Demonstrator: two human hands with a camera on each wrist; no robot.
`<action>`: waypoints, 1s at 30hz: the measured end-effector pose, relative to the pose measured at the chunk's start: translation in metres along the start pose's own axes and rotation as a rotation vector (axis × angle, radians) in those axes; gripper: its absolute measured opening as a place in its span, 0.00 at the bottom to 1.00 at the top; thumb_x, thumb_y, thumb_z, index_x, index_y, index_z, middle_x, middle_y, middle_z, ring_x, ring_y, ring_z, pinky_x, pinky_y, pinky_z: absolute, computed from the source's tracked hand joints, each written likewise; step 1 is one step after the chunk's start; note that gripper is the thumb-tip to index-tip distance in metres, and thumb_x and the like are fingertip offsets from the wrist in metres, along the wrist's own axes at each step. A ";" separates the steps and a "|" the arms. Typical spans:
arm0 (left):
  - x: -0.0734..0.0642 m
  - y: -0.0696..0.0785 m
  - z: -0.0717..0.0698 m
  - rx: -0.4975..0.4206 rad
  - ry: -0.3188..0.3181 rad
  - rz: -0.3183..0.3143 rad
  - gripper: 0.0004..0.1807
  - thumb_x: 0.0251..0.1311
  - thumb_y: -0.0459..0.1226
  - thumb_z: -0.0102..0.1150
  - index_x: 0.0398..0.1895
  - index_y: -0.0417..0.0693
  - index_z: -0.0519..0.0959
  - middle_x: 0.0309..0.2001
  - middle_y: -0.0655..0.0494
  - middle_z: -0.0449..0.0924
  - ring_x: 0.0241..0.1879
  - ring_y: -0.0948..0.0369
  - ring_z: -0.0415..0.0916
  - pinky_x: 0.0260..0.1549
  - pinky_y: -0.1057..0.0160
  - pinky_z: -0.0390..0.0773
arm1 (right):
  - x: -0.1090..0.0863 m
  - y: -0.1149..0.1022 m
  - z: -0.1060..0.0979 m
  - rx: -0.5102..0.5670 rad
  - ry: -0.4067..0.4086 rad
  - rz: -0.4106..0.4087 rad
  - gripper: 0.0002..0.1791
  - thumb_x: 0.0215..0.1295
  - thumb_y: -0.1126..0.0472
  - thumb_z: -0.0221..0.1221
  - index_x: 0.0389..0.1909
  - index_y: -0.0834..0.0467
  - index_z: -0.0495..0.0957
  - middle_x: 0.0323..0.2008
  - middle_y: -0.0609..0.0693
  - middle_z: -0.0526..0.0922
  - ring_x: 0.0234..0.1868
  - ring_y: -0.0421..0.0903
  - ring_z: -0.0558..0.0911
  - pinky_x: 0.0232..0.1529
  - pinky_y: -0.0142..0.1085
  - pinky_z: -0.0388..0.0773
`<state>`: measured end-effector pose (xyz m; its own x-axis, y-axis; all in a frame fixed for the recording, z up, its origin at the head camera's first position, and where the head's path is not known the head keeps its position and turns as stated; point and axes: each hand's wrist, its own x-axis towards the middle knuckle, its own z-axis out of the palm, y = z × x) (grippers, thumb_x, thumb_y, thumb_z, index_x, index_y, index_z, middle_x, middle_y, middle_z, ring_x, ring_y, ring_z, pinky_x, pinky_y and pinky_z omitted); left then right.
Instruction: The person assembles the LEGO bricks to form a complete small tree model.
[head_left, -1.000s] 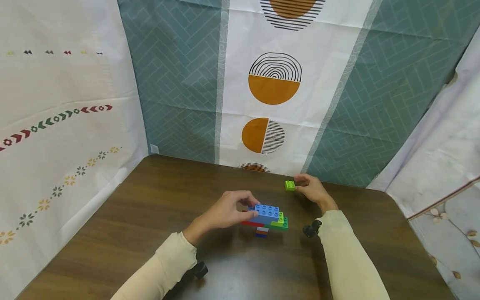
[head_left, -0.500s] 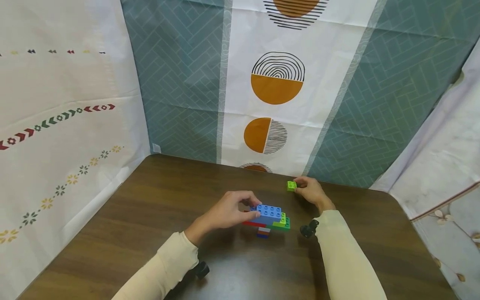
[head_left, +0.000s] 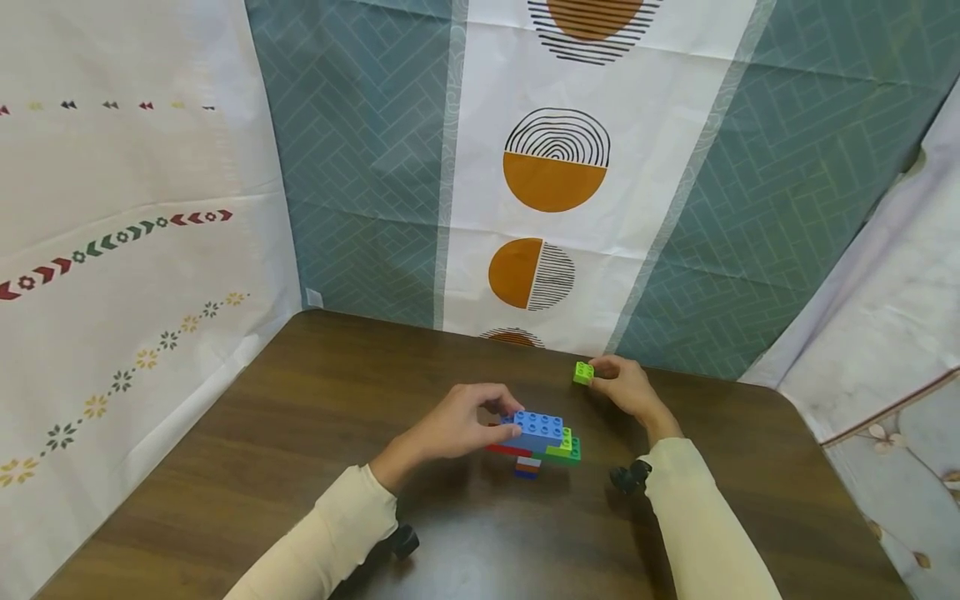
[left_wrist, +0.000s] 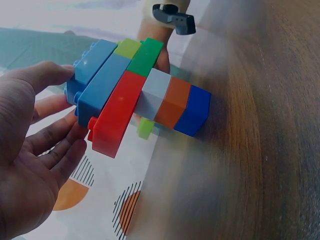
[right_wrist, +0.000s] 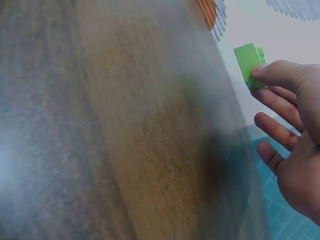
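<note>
In the head view my left hand [head_left: 465, 423] holds the left end of a built-up structure of toy building blocks by its top blue block [head_left: 542, 428]. Beneath that block the left wrist view shows another blue block [left_wrist: 102, 92] beside a lime one, then a red block [left_wrist: 117, 117] beside a green one [left_wrist: 145, 57]. A narrow column of white, orange and dark blue blocks [left_wrist: 194, 111] forms the foot. Farther back, my right hand [head_left: 626, 388] pinches a small lime green block [right_wrist: 249, 65] between thumb and index finger, its other fingers loosely spread.
Both hands work over a brown wooden table [head_left: 360, 358]. A patterned curtain [head_left: 367, 208] hangs along its back edge, close behind the right hand. White cloth [head_left: 135, 250] borders the left side, and more cloth [head_left: 885, 333] the right.
My right thumb and index finger have closed on the small lime green block, which now sits slightly tilted. The left hand and the structure stay in place; the head view has shifted slightly.
</note>
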<state>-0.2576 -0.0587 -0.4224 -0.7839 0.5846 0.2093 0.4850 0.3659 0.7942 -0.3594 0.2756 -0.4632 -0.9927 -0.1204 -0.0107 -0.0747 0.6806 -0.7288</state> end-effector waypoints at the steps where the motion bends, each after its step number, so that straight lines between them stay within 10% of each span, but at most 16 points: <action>1: 0.000 0.000 0.000 0.001 0.000 0.000 0.13 0.64 0.46 0.69 0.50 0.56 0.83 0.48 0.61 0.85 0.49 0.62 0.79 0.52 0.56 0.85 | -0.002 -0.001 0.000 0.001 0.006 -0.012 0.24 0.70 0.59 0.63 0.64 0.61 0.76 0.63 0.64 0.79 0.66 0.64 0.76 0.63 0.59 0.77; 17: -0.002 0.000 0.001 0.000 0.008 -0.008 0.13 0.64 0.45 0.69 0.49 0.56 0.83 0.48 0.61 0.85 0.48 0.63 0.79 0.53 0.57 0.85 | -0.043 -0.027 -0.004 0.018 0.059 -0.125 0.24 0.67 0.56 0.67 0.62 0.59 0.79 0.59 0.62 0.83 0.63 0.62 0.79 0.63 0.60 0.75; 30: -0.002 0.000 0.000 0.000 0.008 0.003 0.13 0.64 0.45 0.69 0.50 0.56 0.83 0.48 0.60 0.85 0.48 0.62 0.79 0.52 0.55 0.86 | -0.073 -0.058 -0.007 -0.009 0.084 -0.255 0.21 0.65 0.57 0.70 0.58 0.55 0.81 0.52 0.57 0.86 0.51 0.54 0.81 0.44 0.35 0.80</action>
<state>-0.2560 -0.0595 -0.4226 -0.7856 0.5796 0.2164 0.4872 0.3641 0.7938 -0.2835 0.2504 -0.4152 -0.9462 -0.2285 0.2292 -0.3234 0.6423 -0.6949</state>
